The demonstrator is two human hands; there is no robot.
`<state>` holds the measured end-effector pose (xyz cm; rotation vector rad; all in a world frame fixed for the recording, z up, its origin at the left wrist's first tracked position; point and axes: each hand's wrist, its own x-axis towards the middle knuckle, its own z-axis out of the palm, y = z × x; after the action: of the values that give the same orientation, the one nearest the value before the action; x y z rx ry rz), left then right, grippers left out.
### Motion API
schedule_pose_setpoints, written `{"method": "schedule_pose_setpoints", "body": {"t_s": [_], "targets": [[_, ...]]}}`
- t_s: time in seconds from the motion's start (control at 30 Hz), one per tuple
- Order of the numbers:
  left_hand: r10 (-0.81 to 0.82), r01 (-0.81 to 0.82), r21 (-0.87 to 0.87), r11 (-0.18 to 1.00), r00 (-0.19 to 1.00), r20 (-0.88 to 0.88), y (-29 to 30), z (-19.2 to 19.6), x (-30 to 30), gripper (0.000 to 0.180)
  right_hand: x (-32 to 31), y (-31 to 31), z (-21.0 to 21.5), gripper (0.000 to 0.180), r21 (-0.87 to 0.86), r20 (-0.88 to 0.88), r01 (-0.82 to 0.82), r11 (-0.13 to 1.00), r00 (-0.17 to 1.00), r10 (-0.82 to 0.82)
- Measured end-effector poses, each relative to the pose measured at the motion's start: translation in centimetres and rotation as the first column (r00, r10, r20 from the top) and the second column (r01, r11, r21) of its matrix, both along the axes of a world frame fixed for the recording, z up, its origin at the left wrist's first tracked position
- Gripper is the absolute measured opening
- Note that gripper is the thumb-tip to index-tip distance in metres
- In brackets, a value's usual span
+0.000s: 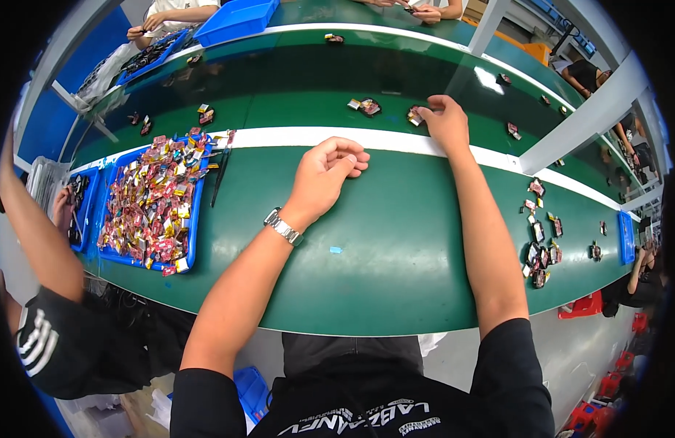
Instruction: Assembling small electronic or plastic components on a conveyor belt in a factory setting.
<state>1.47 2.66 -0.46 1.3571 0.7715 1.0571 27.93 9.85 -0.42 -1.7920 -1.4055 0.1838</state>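
Observation:
My right hand (pixel 448 125) reaches past the white rail onto the dark green conveyor belt. Its thumb and fingers close at the edge of a small electronic assembly (pixel 415 115), pinkish, dark and silvery, partly covered by the fingertips. My left hand (pixel 324 175), with a metal-banded watch (pixel 283 225) on the wrist, hovers over the green worktable (pixel 381 285). Its fingers are curled in toward the thumb, and nothing shows between them. Another assembly (pixel 368 106) with a yellow-and-white piece lies on the belt between the two hands.
A blue tray (pixel 199 226) heaped with small pink, yellow and silver parts stands at left, black tweezers (pixel 219 179) beside it. Several assemblies (pixel 540 255) cluster at right. A blue scrap (pixel 336 250) lies in front. A grey post (pixel 571 139) rises at right. Co-workers sit around.

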Motion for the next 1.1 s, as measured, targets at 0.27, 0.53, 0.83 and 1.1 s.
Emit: {"method": "schedule_pose_setpoints", "body": {"t_s": [0.27,0.53,0.83,1.1], "targets": [[0.019,-0.019,-0.005,1.0,0.999,0.038,-0.2,-0.1,0.1,0.019,-8.6,-0.3,0.1,0.061,-0.045,0.216,-0.095,0.994,0.971,0.103],[0.285,-0.285,0.013,0.958,0.958,0.026,1.5,0.6,-2.2,0.023,-7.6,-5.1,2.2,0.055,-0.013,-0.084,-0.519,0.854,0.852,0.517],[-0.298,0.3,-0.25,0.92,0.953,0.05,1.0,1.5,-2.1,0.032,-8.2,-11.8,4.5,0.051,0.037,0.088,-0.696,0.717,0.717,0.692],[-0.155,0.197,-0.244,0.95,0.971,0.18,-0.2,1.4,-1.0,0.029,-9.4,-11.6,2.8,0.023,0.23,0.413,-0.605,0.762,0.77,0.487]]}}
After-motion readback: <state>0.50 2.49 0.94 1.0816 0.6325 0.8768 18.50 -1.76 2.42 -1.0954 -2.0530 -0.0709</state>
